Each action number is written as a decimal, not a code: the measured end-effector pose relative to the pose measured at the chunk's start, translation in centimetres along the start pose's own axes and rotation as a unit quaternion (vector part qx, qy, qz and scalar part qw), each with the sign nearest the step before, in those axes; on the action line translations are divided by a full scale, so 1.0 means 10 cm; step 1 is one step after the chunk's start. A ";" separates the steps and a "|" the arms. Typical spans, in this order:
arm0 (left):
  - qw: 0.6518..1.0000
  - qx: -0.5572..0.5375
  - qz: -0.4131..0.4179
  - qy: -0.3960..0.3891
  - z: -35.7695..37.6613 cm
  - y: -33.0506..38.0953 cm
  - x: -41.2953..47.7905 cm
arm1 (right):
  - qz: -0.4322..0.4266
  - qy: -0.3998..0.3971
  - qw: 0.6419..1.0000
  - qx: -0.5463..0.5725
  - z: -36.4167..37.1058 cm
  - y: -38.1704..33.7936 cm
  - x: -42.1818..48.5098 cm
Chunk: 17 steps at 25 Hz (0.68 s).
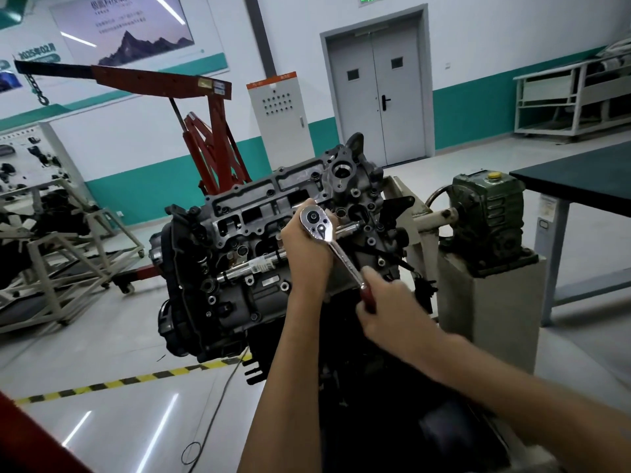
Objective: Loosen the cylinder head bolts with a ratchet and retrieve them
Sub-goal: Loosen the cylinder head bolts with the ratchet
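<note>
Red steel engine hoist (211,131) stands at ten o'clock from the dark grey cast-metal cylinder head (239,230). Toward that casting's two o'clock end, the left hand (307,249) curls round the head of the chrome ratchet with a red handle (336,249); any bolt beneath is hidden. The shaft slants toward five o'clock, where the right hand (387,303) clenches the handle. A ribbed green metal gearbox (488,213) sits at three o'clock.

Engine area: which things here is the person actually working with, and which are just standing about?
In use: engine, ratchet, left hand holding its head, right hand on its red handle.
Standing about: red crane, grey cabinet, dark table, chrome bar lying on the engine.
</note>
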State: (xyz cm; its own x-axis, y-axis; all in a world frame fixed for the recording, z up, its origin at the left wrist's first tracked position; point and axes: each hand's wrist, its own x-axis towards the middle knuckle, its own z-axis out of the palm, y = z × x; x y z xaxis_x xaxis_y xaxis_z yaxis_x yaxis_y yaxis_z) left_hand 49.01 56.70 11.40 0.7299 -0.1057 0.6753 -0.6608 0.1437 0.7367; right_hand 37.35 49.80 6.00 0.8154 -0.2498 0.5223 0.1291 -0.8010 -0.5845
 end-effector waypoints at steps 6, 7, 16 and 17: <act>0.998 0.029 0.031 -0.045 -0.06 0.01 0.02 | -0.123 0.006 0.942 -0.313 -0.85 0.24 0.65; 0.998 0.031 0.032 -0.049 -0.07 0.00 0.02 | -0.112 0.015 0.947 -0.301 -0.78 0.25 0.58; 0.999 -0.024 0.025 -0.016 0.03 0.04 -0.02 | 0.046 0.020 0.994 0.096 0.31 -0.22 -0.11; 1.000 -0.012 0.019 -0.014 0.01 0.02 -0.01 | 0.030 0.006 0.998 0.052 0.16 -0.13 -0.08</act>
State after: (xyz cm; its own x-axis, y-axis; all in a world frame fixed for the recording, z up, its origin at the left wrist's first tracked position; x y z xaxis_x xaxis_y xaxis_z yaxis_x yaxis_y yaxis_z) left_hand 48.78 56.62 11.54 0.6991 -0.1264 0.7038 -0.6832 0.1724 0.7096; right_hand 37.44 51.89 5.42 0.8165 -0.3023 0.4918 0.1386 -0.7244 -0.6753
